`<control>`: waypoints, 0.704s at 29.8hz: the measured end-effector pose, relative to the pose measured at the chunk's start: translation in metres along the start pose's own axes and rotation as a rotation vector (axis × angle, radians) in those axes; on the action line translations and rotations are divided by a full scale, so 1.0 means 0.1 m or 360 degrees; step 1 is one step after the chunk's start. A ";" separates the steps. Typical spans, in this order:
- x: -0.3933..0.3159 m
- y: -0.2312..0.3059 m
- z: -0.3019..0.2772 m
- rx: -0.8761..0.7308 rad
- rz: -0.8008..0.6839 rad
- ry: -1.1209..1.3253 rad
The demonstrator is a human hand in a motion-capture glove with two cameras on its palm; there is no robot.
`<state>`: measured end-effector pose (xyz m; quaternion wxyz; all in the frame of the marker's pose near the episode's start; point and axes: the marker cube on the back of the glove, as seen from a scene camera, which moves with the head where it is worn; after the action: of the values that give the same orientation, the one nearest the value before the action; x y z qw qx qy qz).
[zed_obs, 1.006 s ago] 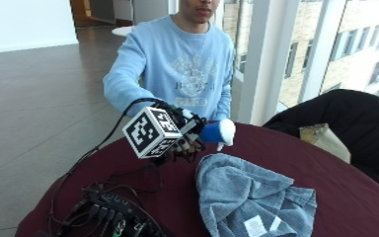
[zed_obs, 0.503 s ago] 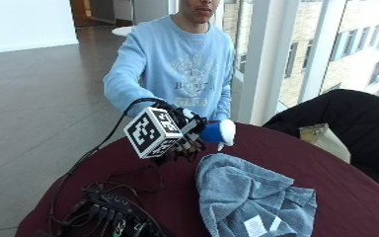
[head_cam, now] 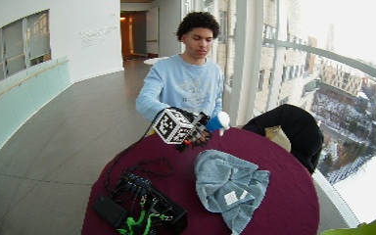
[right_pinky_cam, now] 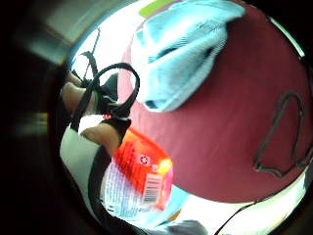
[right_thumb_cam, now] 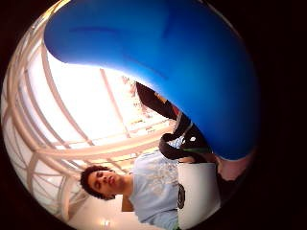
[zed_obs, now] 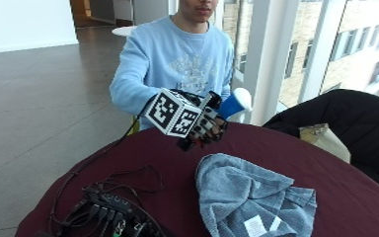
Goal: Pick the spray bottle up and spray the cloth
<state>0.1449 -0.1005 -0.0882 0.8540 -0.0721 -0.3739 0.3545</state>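
In the outside view my gloved right hand (zed_obs: 203,123) grips the spray bottle (zed_obs: 232,104) and holds it in the air above the far side of the round maroon table (zed_obs: 321,163). The bottle's blue spray head with a white tip sticks out to the right of the hand. Its orange-labelled body (right_pinky_cam: 142,181) fills part of the little finger side view, and the blue head (right_thumb_cam: 168,62) fills the thumb side view. The grey-blue cloth (zed_obs: 248,197) lies crumpled on the table, in front of and below the hand. The wide view shows the hand (head_cam: 194,133), bottle (head_cam: 215,122) and cloth (head_cam: 230,188) likewise.
A tangle of black cables and a power box (zed_obs: 110,212) sits at the table's near left. A black jacket hangs over a chair (zed_obs: 347,118) at the right, with a pale bag (zed_obs: 314,132) beside it. A loose cable loop (right_pinky_cam: 283,132) lies on the table.
The hand has lifted the spray bottle a little higher and further right, toward the space above the cloth. The cloth has not moved.
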 end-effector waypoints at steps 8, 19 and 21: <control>-0.57 -0.17 0.73 0.0125 -0.0551 0.0041; -1.02 -0.71 1.91 0.0223 -0.0997 -0.0040; -1.06 -0.81 2.10 0.0258 -0.1033 -0.0082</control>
<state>-0.0052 -0.2595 0.0305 0.9156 0.1278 -0.3694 0.0945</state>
